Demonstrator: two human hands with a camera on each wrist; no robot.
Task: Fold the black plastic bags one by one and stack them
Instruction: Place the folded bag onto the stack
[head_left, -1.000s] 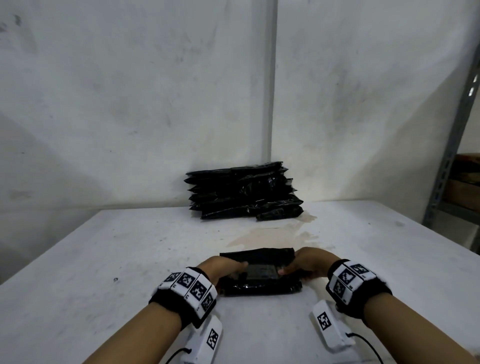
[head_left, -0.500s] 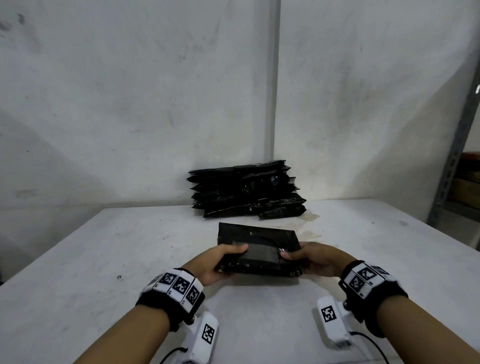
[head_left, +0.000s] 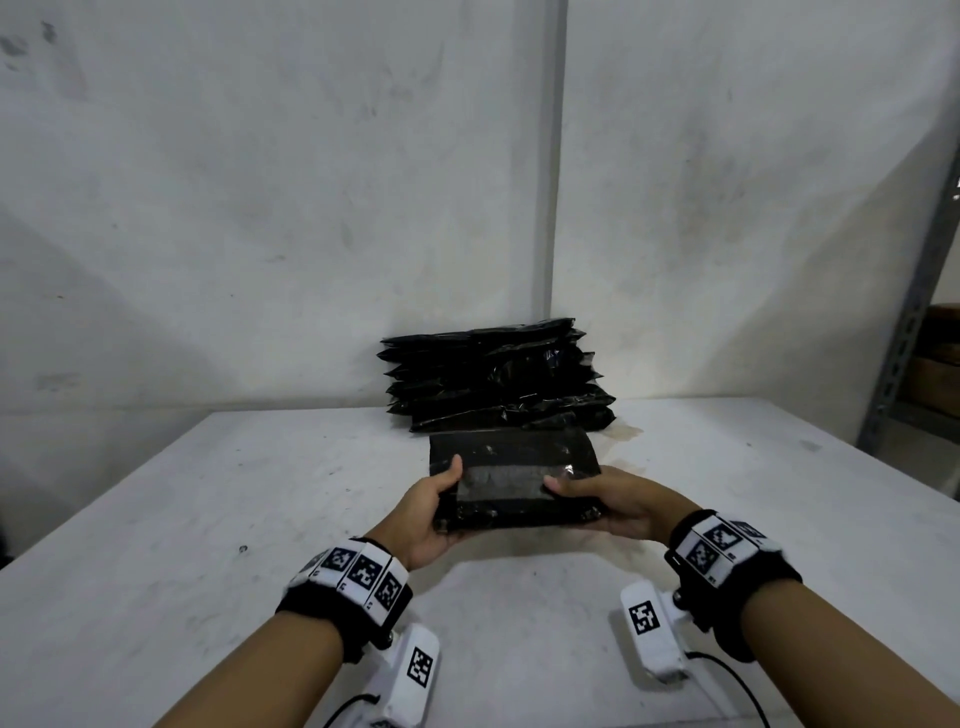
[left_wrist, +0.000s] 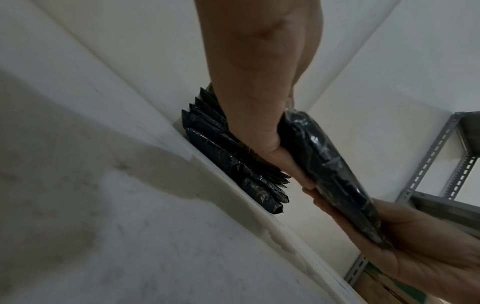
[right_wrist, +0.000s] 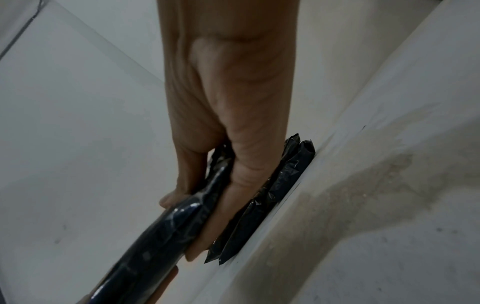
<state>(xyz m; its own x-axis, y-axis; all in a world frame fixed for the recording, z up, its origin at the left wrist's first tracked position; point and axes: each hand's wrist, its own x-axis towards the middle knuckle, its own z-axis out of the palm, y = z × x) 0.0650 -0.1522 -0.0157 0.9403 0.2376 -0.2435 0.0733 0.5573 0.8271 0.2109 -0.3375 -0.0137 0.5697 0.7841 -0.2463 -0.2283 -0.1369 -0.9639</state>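
Held bag (head_left: 511, 483) above table (head_left: 208, 519), before the stack (head_left: 496, 382).

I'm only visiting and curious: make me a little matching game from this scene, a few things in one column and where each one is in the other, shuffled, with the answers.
Things:
1. folded bag
2. stack of folded bags
3. left hand
4. metal shelf rack

Places:
A. at the far right edge of the head view
B. on the table, against the wall
C. held off the table between both hands
D. holding the bag's left end, thumb on top

Pairs: 1-C, 2-B, 3-D, 4-A
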